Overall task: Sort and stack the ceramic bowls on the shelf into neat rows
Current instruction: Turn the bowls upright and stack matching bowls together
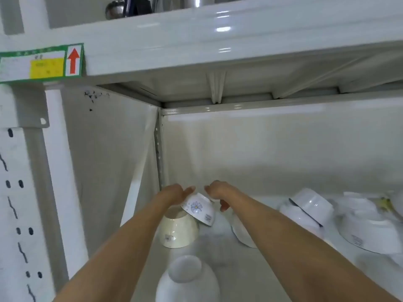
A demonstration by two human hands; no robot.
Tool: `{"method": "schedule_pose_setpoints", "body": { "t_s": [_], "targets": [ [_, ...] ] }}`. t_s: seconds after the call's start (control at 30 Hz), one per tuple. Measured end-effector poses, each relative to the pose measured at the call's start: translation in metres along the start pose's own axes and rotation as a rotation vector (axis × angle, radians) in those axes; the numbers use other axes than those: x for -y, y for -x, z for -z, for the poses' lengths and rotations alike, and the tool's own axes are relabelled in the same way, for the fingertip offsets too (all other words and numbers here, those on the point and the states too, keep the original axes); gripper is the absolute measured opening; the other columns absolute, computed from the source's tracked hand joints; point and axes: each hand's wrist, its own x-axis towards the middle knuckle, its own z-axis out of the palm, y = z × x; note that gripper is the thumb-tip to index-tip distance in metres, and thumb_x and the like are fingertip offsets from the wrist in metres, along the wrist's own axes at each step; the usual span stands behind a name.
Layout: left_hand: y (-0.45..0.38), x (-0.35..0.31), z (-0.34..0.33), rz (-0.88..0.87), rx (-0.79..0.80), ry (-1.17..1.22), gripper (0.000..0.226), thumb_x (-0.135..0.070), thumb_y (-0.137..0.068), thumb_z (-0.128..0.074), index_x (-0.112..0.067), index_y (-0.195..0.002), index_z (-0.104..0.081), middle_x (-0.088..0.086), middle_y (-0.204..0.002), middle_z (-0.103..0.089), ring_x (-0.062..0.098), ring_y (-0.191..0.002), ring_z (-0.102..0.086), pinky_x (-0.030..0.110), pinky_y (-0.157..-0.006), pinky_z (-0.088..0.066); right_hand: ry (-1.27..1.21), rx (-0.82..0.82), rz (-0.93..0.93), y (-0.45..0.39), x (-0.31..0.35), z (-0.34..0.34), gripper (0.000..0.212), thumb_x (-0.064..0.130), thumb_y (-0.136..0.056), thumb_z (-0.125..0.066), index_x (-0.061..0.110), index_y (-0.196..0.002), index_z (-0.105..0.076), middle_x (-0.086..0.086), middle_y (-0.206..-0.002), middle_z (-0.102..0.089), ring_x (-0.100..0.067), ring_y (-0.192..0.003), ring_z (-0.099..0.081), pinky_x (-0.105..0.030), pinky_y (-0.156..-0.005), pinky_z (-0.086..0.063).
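Gripping tilted flower bowl [198, 208] over cream bowl [178, 231]: left hand [174, 194], right hand [218, 191]; upright post [158, 149] near.

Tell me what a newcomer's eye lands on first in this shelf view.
First, the two hands meeting at the shelf's middle: the left hand and right hand hold a tilted blue-flower bowl over an upside-down cream bowl. Next, the green label with a red arrow at upper left, then the jumbled white bowls at right.
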Motion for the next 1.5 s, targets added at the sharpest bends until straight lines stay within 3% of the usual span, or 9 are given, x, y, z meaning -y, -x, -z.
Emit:
{"method": "schedule_pose_setpoints", "body": {
  "t_s": [0.17, 0.37, 0.6, 0.93, 1.07, 1.17, 1.27, 1.37, 1.5],
  "targets": [
    [-0.014, 0.002, -0.01, 0.027, 0.04, 0.022, 0.067, -0.072, -0.089, -0.029, -0.01, -0.088, -0.056, 0.008, -0.09, -0.06, 0.026, -0.085, -0.056, 0.031, -0.08, -0.04, -0.131, 0.118, -0.089, -0.031, 0.001, -0.011, 0.041, 0.024, -0.096, -0.035, -0.005, -0.115, -0.056, -0.027, -0.1, -0.071, -0.03, -0.055, -0.065, -0.033, -0.074, -0.058],
    [-0.021, 0.0, -0.013, -0.01, 0.043, 0.016, 0.063, -0.067, -0.089, -0.04, -0.007, -0.094, -0.06, 0.007, -0.087, -0.06, 0.025, -0.082, -0.056, 0.028, -0.075, -0.041, -0.128, 0.204, -0.126, -0.042, 0.002, -0.014, 0.044, 0.026, -0.092, -0.045, -0.007, -0.118, -0.058, -0.029, -0.09, -0.065, -0.031, -0.055, -0.062, -0.027, -0.043, -0.053],
    [-0.019, -0.007, -0.013, -0.034, 0.001, 0.077, 0.058, -0.067, -0.086, -0.047, -0.015, -0.063, -0.043, -0.002, -0.061, -0.049, 0.018, -0.062, -0.05, 0.028, -0.063, -0.036, -0.163, 0.19, -0.161, -0.042, -0.001, -0.017, 0.03, 0.009, -0.088, -0.05, -0.01, -0.109, -0.062, -0.032, -0.074, -0.067, -0.034, -0.047, -0.066, -0.029, -0.038, -0.054],
    [0.001, -0.033, -0.008, -0.192, -0.206, 0.238, 0.063, -0.06, -0.077, -0.066, -0.013, -0.052, -0.033, -0.001, -0.05, -0.034, 0.015, -0.046, -0.031, 0.028, -0.047, -0.021, -0.288, -0.017, -0.054, -0.017, -0.016, 0.014, 0.022, -0.008, -0.078, -0.062, 0.004, -0.093, -0.053, -0.011, -0.086, -0.071, -0.026, -0.096, -0.072, -0.033, -0.081, -0.059],
    [0.004, -0.051, 0.008, -0.248, -0.304, 0.352, 0.041, -0.045, -0.076, -0.075, -0.008, -0.085, -0.061, 0.003, -0.079, -0.059, 0.022, -0.077, -0.056, 0.023, -0.063, -0.041, -0.493, -0.084, -0.046, -0.017, -0.021, 0.021, 0.047, -0.006, -0.081, -0.062, 0.006, -0.125, -0.051, -0.009, -0.106, -0.063, -0.026, -0.097, -0.07, -0.035, -0.073, -0.06],
    [0.01, -0.058, 0.02, -0.24, -0.277, 0.497, 0.089, -0.034, -0.077, -0.078, -0.005, -0.147, -0.032, 0.01, -0.141, -0.05, 0.025, -0.13, -0.048, 0.029, -0.106, -0.039, -0.852, -0.08, -0.022, -0.018, -0.03, 0.03, 0.052, -0.019, -0.081, -0.047, 0.005, -0.127, -0.052, -0.013, -0.127, -0.048, -0.042, -0.093, -0.069, -0.045, -0.082, -0.059],
    [0.015, -0.057, 0.019, -0.27, -0.261, 0.538, 0.09, -0.028, -0.076, -0.079, -0.008, -0.148, -0.029, 0.011, -0.138, -0.054, 0.025, -0.126, -0.052, 0.029, -0.103, -0.041, -1.055, -0.036, -0.053, -0.013, -0.031, 0.031, 0.022, 0.009, -0.098, -0.04, 0.004, -0.115, -0.053, -0.02, -0.118, -0.057, -0.038, -0.089, -0.067, -0.047, -0.083, -0.058],
    [0.021, -0.056, 0.012, -0.346, -0.289, 0.449, 0.058, -0.02, -0.076, -0.078, -0.007, -0.127, -0.055, 0.01, -0.119, -0.066, 0.025, -0.107, -0.063, 0.032, -0.092, -0.05, -1.123, 0.101, -0.112, -0.017, -0.036, 0.031, 0.056, 0.052, -0.099, -0.031, 0.003, -0.118, -0.049, -0.02, -0.099, -0.062, -0.035, -0.09, -0.064, -0.046, -0.082, -0.055],
    [0.021, -0.048, -0.002, -0.472, -0.291, 0.288, 0.046, -0.013, -0.076, -0.075, -0.012, -0.12, -0.063, 0.005, -0.115, -0.07, 0.025, -0.106, -0.064, 0.036, -0.091, -0.051, -1.061, 0.232, -0.126, -0.027, -0.042, 0.034, 0.082, 0.072, -0.087, -0.037, -0.002, -0.118, -0.053, -0.024, -0.112, -0.065, -0.036, -0.101, -0.066, -0.043, -0.08, -0.055]
  ]
}}
